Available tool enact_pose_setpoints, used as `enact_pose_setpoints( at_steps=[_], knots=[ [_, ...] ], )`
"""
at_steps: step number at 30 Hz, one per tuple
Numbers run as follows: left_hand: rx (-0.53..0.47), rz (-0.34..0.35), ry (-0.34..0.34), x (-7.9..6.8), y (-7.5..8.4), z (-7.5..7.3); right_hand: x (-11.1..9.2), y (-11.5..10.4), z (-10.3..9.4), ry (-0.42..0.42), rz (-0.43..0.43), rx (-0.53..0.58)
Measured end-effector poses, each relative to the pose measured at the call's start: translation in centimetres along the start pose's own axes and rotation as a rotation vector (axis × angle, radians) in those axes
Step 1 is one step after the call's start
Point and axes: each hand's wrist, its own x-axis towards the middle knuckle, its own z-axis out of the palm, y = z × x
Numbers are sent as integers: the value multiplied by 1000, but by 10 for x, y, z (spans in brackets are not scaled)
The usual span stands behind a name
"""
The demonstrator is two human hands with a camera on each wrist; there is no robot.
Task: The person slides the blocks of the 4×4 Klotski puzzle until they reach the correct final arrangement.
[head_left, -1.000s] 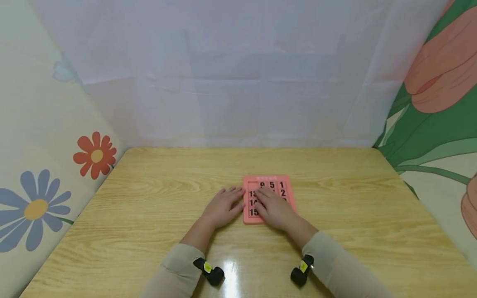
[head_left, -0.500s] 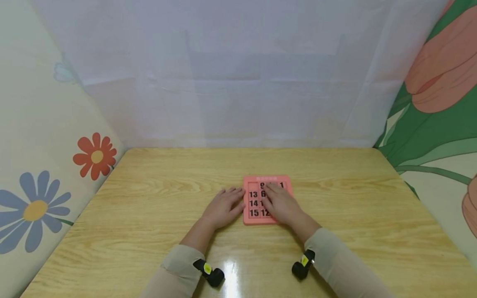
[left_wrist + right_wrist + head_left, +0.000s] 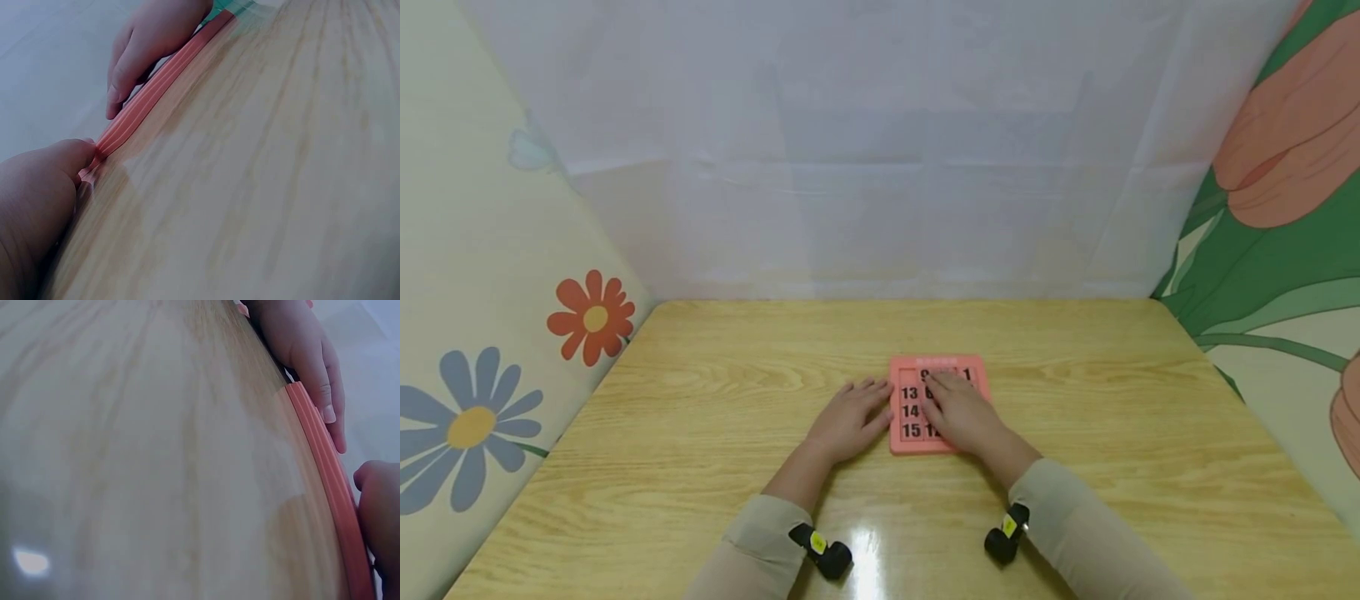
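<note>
A coral-pink sliding number puzzle [image 3: 917, 447] lies flat on the table, black numerals on its pink tiles. Its top-left cell holds no tile; 9, 13, 14 and 15 show at the left, 1 at top right. My left hand [image 3: 847, 421] rests beside the frame, fingertips and thumb against its left edge. Over the middle and right tiles lies my right hand [image 3: 964, 417], fingers extended and fingertips near the 9 tile, hiding several numbers. In the left wrist view, the left thumb [image 3: 78, 153] touches the frame's side [image 3: 156, 90]. The right wrist view shows the right hand [image 3: 382, 503] above the rim.
The wooden table [image 3: 737, 350] carries the puzzle near its middle. A white cloth [image 3: 887, 208] hangs behind it, with flower-printed panels [image 3: 482, 250] at both sides. Black wrist cameras [image 3: 831, 558] are strapped to both sleeves.
My right hand has shifted right from the left columns, then slightly back left, uncovering 13 and 15 and covering 5 and 2. The 9 tile sits slightly further left. My left hand stays put.
</note>
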Motion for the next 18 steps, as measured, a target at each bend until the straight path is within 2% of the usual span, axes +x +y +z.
enact_pose_setpoints(
  at_steps=[18],
  knots=[
    [-1,1,0,0,0,-1,6,-10,0,-21,-20,-36]
  ],
)
